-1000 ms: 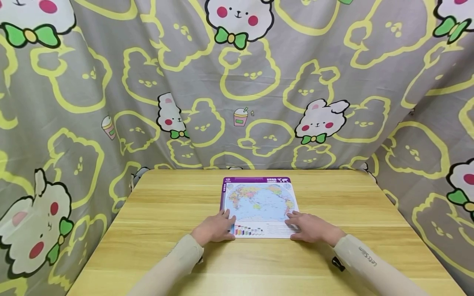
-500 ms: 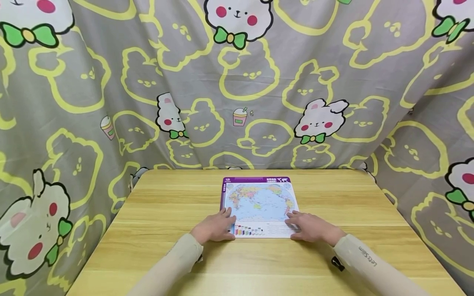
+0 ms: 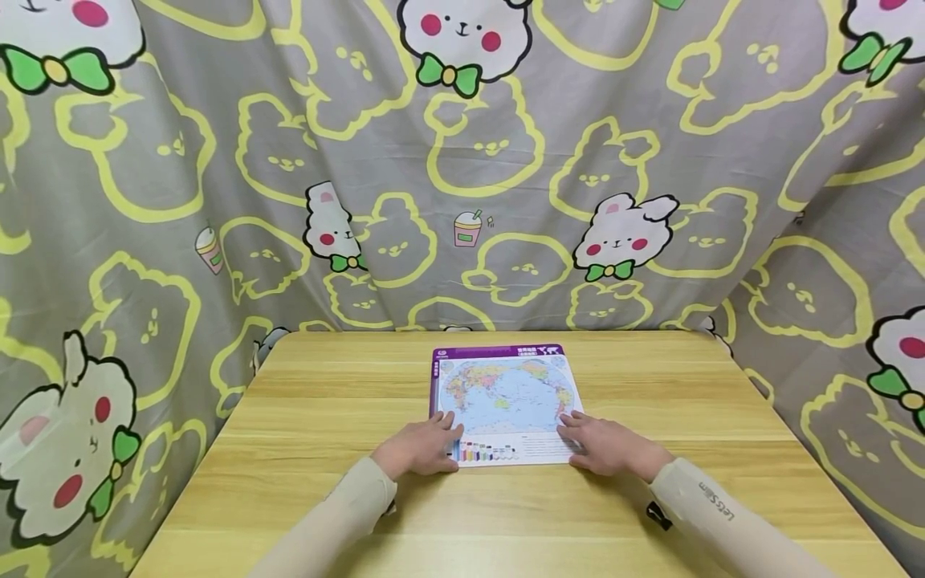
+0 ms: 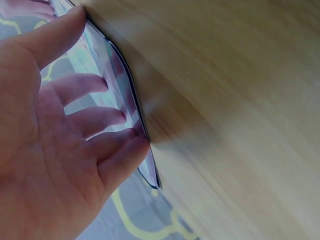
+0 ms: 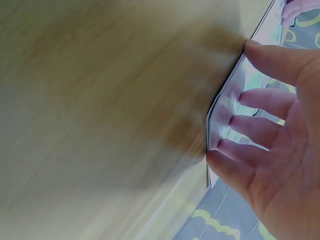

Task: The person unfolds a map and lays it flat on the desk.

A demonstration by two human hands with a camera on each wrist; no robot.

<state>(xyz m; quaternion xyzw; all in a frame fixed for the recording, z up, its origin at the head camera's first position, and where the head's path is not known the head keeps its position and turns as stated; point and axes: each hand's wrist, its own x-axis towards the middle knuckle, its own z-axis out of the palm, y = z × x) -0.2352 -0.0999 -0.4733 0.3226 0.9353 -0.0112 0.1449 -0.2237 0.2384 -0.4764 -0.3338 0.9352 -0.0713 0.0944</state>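
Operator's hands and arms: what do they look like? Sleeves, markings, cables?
Left hand and right hand: bare, no gloves or rings visible. Left sleeve and right sleeve: long, pale beige, to the wrist. Dark lettering on the right one. Small black piece by the right cuff, details unclear. No cables visible.

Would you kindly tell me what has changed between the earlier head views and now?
No clear change: any shift of the map is too slight to tell from camera movement. The left hand and right hand stay at its near corners, nothing newly gripped or released.
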